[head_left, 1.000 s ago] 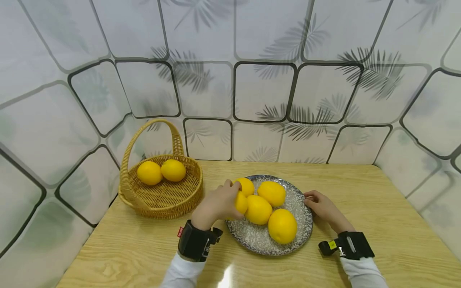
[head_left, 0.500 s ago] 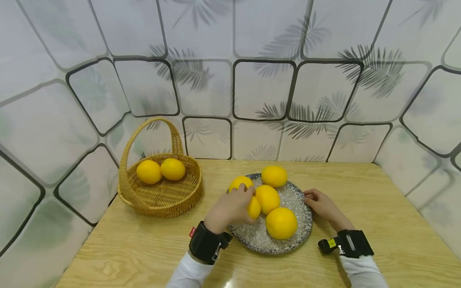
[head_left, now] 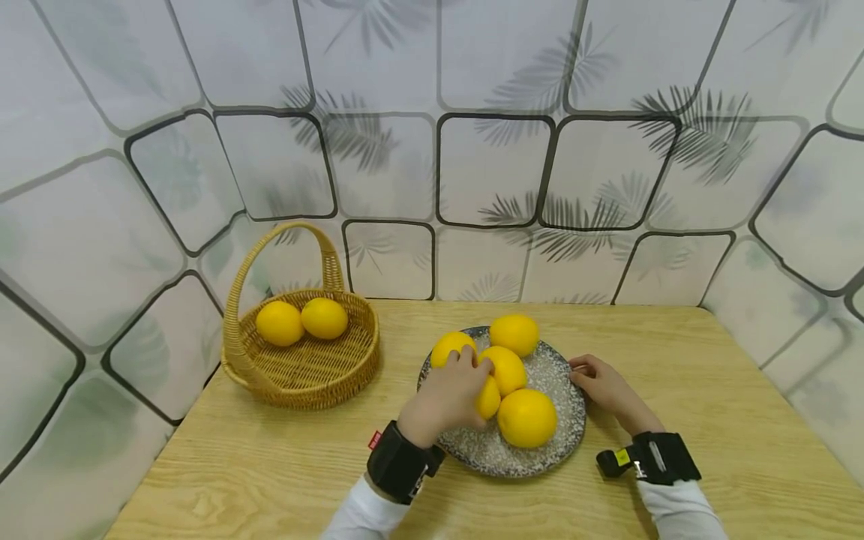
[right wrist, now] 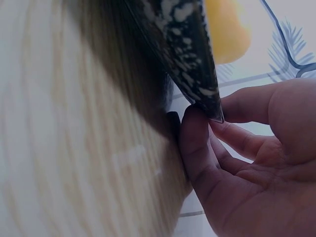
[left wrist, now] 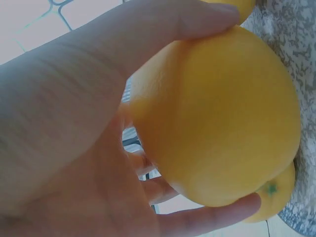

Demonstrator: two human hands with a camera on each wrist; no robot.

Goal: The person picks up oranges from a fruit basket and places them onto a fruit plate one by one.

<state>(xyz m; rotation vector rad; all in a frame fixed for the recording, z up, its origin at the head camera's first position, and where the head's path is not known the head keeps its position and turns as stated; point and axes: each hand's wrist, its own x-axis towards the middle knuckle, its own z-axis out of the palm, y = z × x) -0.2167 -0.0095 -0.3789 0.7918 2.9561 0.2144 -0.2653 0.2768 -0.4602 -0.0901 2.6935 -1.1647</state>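
A speckled grey plate (head_left: 513, 459) with a dark rim carries several yellow oranges, among them a front one (head_left: 528, 418), a middle one (head_left: 508, 370) and one at the far rim (head_left: 514, 334). On the plate's left side my left hand (head_left: 448, 399) grips an orange (left wrist: 217, 113), thumb on one side and fingers curled round the other. Another orange (head_left: 452, 347) lies just beyond those fingers. At the right edge, my right hand (head_left: 610, 391) pinches the plate rim (right wrist: 197, 74) between thumb and fingers, as the right wrist view shows.
To the left stands a wicker basket (head_left: 367, 367) with a tall handle, two oranges (head_left: 280, 323) lying at its back. Everything rests on a light wooden table (head_left: 270, 465). A patterned wall covering (head_left: 493, 172) encloses the back and sides.
My left hand has moved right over the plate with the orange it grips. The middle orange shifted rightward and the far one rolled back to the rim. My right hand stayed put.
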